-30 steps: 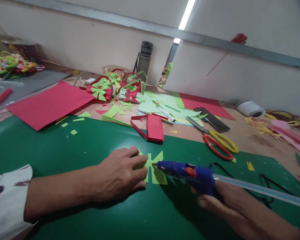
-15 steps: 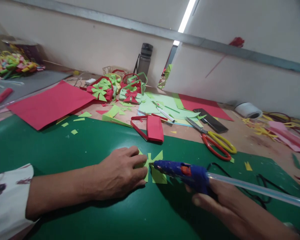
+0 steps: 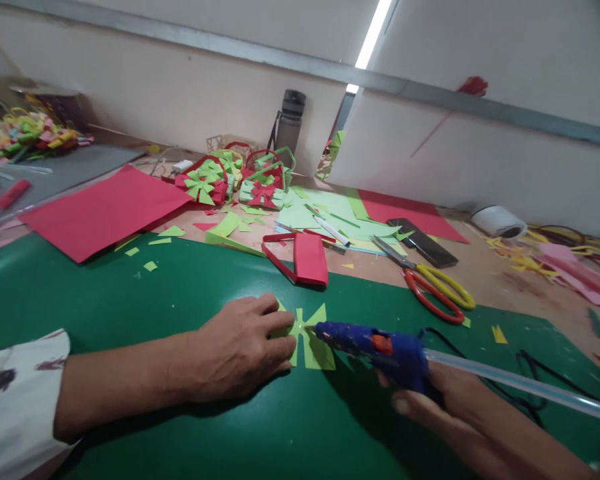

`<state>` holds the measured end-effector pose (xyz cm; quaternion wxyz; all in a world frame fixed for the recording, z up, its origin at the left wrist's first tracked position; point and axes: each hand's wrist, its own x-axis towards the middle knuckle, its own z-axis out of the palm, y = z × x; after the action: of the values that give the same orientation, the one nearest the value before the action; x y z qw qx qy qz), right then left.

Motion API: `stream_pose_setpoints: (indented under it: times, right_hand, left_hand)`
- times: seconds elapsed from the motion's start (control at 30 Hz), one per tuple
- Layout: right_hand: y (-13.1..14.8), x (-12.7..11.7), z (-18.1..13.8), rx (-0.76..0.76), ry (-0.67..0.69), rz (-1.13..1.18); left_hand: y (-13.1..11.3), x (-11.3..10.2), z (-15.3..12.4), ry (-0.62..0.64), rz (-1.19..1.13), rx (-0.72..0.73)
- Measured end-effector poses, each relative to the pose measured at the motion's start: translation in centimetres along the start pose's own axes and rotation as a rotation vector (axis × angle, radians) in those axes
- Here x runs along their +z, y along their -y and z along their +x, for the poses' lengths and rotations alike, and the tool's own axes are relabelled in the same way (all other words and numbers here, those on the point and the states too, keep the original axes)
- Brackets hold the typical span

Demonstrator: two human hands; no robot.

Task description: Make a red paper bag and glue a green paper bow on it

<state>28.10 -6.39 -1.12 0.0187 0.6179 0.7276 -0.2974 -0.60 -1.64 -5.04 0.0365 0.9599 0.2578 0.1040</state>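
Observation:
My left hand (image 3: 250, 343) rests on the green mat (image 3: 190, 440) with its fingers curled over the left half of a light green paper bow (image 3: 319, 350), holding it flat. The bow's right half shows, and a small shiny spot is visible at its middle. My right hand (image 3: 443, 417) is wrapped round a blue hot glue gun (image 3: 370, 343) with an orange patch on its side. The gun's nozzle points left, just right of the bow's middle. A long clear glue stick (image 3: 520, 382) runs out of its back. Beyond the bow lies a red paper bag with a strap (image 3: 311, 259).
Scissors (image 3: 437, 290) with red and yellow handles lie at the mat's far edge, near a phone (image 3: 423, 241). Finished paper bags (image 3: 263, 193) stand by a dark bottle (image 3: 289, 127) at the wall. A red sheet (image 3: 107, 210) lies left; black cord (image 3: 530, 373) lies right.
The glue gun has drawn back slightly to the right, its nozzle leaving the bow's middle, where a shiny spot now shows. My left hand stays on the bow.

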Motion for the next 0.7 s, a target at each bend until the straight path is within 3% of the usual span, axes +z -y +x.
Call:
stream_pose_setpoints:
  times: [0.27, 0.7]
  right_hand:
    - [1.2, -0.1, -0.4, -0.009, -0.051, -0.013]
    - [0.8, 0.1, -0.5, -0.007, -0.053, 0.006]
  left_hand:
    - [0.0, 0.1, 0.0, -0.014, 0.013, 0.004]
    - [0.0, -0.1, 0.1, 0.004, 0.028, 0.0]
